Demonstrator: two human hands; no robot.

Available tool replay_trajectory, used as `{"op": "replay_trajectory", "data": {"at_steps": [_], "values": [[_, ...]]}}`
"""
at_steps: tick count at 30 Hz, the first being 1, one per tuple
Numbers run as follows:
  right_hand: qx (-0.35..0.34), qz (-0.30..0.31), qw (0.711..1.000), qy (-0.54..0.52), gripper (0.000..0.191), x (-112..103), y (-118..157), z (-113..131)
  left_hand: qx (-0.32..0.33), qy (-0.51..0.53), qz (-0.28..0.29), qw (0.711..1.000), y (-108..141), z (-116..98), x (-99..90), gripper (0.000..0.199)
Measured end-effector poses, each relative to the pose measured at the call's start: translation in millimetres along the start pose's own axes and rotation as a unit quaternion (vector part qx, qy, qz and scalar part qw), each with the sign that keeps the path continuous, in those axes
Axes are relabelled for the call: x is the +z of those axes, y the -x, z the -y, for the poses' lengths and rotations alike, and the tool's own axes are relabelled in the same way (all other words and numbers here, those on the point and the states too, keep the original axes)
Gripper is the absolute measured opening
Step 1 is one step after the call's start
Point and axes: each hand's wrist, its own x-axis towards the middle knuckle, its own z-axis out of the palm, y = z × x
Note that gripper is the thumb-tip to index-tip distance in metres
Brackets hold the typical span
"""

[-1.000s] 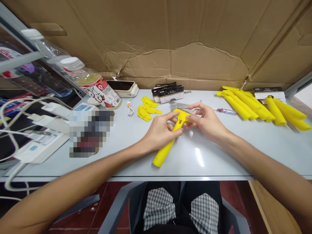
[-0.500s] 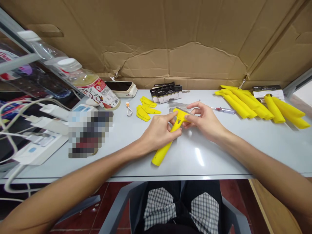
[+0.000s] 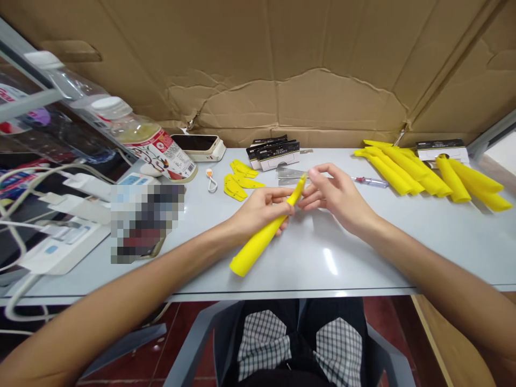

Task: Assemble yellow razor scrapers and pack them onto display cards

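Left of the tapering yellow handle [image 3: 258, 244] lie thin plates [image 3: 236, 187]; your left fingers [image 3: 284, 209] grip it, round end just inside the worktop [image 3: 443, 226] edge. Rightward, your right fingers [image 3: 316, 194] half-curl, contact unclear, beside open glossy surface.

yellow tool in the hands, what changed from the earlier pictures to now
The yellow tool has been rolled so its broad head shows edge-on, and its lower end has swung left. The left hand keeps its grip. The right hand has taken its thumb off the head's face; whether its fingers touch is unclear. The flat yellow pieces and screwdriver stayed put.
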Motion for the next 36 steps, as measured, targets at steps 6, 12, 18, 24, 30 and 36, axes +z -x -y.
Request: {"op": "replay_trajectory", "data": {"at_steps": [6,12,18,24,30,36], "values": [[-0.032,-0.03,0.999,0.021,0.043,-30,-13,24,-0.025,0.184,0.126,0.974,-8,14,-15.9,0.02],[-0.076,-0.055,0.98,0.178,0.033,-74,-26,35,-0.037,0.208,0.147,0.966,-5,18,-14.9,0.017],[-0.118,0.042,0.776,0.618,0.016,-122,-37,20,-0.041,0.202,0.144,0.968,-2,18,-15.1,0.017],[-0.061,0.08,0.782,0.615,0.017,-127,-45,10,-0.04,0.212,0.149,0.965,-3,19,-16.1,0.019],[-0.012,0.058,0.776,0.628,0.024,-119,-44,11,-0.027,0.204,0.136,0.969,-2,17,-11.1,0.031],[-0.156,0.095,0.844,0.504,0.021,-97,-32,28,-0.03,0.205,0.132,0.969,-1,15,-10.0,0.03]]}}
